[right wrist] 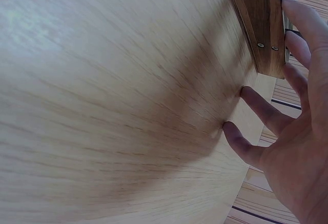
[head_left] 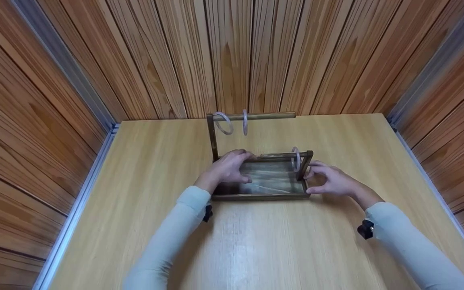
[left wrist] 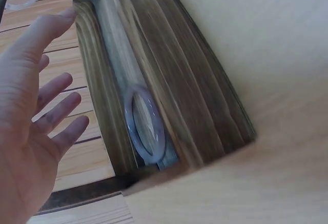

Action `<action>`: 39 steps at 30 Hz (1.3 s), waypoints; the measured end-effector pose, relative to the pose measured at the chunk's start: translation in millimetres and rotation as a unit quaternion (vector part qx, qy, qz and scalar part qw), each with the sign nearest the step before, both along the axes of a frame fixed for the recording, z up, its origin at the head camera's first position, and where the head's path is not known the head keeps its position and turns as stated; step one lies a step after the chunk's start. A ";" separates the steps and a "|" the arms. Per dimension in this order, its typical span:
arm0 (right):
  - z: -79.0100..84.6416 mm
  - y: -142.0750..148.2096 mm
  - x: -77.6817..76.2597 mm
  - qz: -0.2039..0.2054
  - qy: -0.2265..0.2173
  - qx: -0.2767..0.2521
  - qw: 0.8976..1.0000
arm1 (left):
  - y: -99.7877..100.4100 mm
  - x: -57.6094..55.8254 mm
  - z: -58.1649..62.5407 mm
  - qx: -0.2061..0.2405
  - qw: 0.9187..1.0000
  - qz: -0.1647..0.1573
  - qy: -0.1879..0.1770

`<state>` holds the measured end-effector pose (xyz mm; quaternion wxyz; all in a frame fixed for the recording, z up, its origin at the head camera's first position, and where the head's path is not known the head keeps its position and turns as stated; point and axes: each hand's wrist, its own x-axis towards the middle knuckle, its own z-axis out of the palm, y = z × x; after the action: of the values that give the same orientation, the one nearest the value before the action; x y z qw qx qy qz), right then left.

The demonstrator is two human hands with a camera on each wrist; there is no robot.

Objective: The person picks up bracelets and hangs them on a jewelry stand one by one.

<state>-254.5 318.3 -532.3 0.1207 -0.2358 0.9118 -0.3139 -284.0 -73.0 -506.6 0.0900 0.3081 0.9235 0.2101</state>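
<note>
A dark wooden bangle stand with a tray-like base (head_left: 260, 197) sits on the table. Two pale purple bangles (head_left: 224, 123) hang on its tall upper bar (head_left: 274, 116). Another bangle (head_left: 296, 160) hangs on the short lower bar (head_left: 276, 155) at right, also seen as a bangle (left wrist: 145, 124) in the left wrist view. My left hand (head_left: 228, 168) is over the base's left part, fingers spread and holding nothing. At the right end, my right hand (head_left: 330, 180) has its thumb and a fingertip against the stand, the other fingers spread in the right wrist view.
The light wooden table (head_left: 256, 245) carries the stand near its middle. Wood-panelled walls (head_left: 232, 56) rise behind and at both sides, with metal rails (head_left: 75, 219) along the edges. Screw heads (right wrist: 261, 45) show on the base's end.
</note>
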 end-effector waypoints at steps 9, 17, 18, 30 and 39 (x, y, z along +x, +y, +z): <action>0.4 0.1 0.0 0.005 0.000 -0.002 1.000 | -18.2 -1.0 -1.1 -0.020 0.999 -0.031 0.006; 1.4 2.2 -1.7 -0.004 -0.014 0.006 1.000 | -23.6 -1.5 1.3 -0.056 0.997 -0.013 -0.045; 1.2 2.5 -1.9 -0.004 -0.013 0.006 1.000 | -23.5 -1.3 1.5 -0.063 0.997 -0.011 -0.048; 1.2 1.7 -0.7 0.000 -0.023 0.006 1.000 | -22.6 -1.5 -2.8 -0.062 0.997 -0.023 -0.051; 1.0 0.9 -0.9 0.001 -0.013 0.005 1.000 | -25.7 -1.3 -2.7 -0.046 0.997 -0.018 -0.061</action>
<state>-255.4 319.2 -531.3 0.1342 -0.2314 0.9116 -0.3121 -285.3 -98.7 -509.3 0.1640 0.3068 0.9193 0.1838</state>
